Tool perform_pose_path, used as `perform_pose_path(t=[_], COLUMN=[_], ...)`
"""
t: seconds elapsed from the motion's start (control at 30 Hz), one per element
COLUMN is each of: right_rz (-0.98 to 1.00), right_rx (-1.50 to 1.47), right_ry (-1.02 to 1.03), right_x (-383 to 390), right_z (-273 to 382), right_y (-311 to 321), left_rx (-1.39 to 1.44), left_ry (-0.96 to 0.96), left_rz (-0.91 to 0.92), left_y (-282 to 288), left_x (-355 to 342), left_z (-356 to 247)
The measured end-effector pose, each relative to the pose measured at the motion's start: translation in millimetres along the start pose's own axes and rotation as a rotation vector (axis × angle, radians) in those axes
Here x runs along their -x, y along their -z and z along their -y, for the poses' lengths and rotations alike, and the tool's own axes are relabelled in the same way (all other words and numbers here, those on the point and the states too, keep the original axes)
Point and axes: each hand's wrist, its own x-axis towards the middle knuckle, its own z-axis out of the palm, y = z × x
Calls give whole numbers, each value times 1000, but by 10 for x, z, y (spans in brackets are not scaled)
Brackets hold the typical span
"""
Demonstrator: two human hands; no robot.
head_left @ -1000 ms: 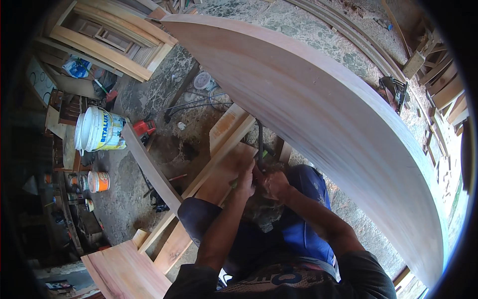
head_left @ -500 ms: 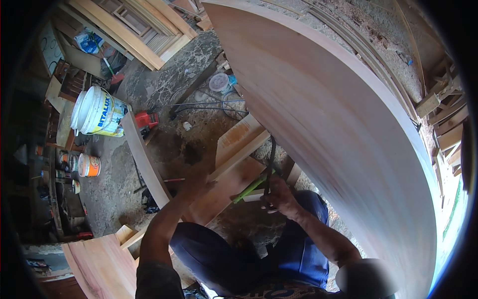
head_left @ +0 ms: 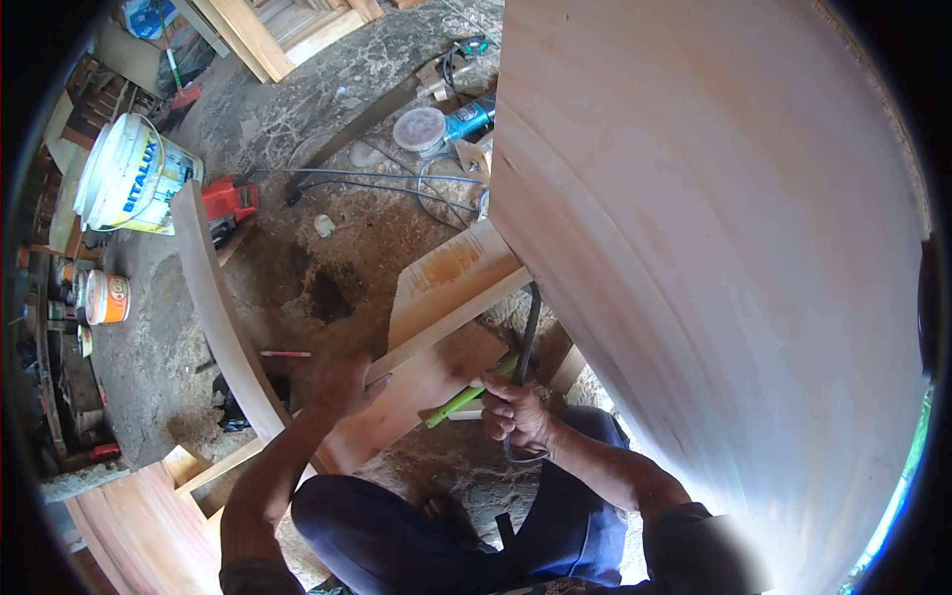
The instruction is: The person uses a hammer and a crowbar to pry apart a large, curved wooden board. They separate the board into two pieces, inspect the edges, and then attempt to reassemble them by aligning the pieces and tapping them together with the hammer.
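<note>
My left hand (head_left: 347, 389) grips the lower end of a narrow wooden board (head_left: 451, 322), fingers at its edge; part of the hand is blurred. My right hand (head_left: 518, 415) is closed round a dark, bendy strip (head_left: 530, 332) that rises above the fist and loops below it. A bright green tubular handle (head_left: 456, 405) slants out by the right fingertips; its far end is hidden behind the strip, and I cannot tell whether the fingers hold it too. A wide reddish board (head_left: 416, 392) lies under the narrow one.
A large curved wooden panel (head_left: 694, 248) stands close on my right. A curved wooden piece (head_left: 223, 307) rises on the left, near a white bucket (head_left: 149, 183) and a red tool (head_left: 230, 201). Ahead, a blue power tool (head_left: 468, 119) and a cable (head_left: 377, 177) lie on the floor, with a pencil (head_left: 286, 354) nearer.
The view has shifted, and the large panel fills more of it. My right hand and the strip have turned, bringing the fingers nearer the green handle. My left hand stays at the narrow board.
</note>
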Motion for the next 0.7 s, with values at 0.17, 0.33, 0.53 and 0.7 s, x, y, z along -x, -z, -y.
perform_pose_path(t=[0.17, 0.33, 0.53, 0.7], right_rz=[-68, -97, -139, -132], right_rx=[10, -62, -137, -145], right_ry=[2, 43, 66, 113], right_x=[-88, -216, -314, -419], right_z=[-16, -137, -173, -199], right_y=[-260, -241, -386, -517], left_rx=[-11, -59, -44, -44], left_ry=[-12, 29, 96, 101], left_rz=[-66, -24, 58, 75], left_y=[-184, -85, -9, -4], left_x=[48, 35, 26, 42], left_z=[133, 5, -40, -40])
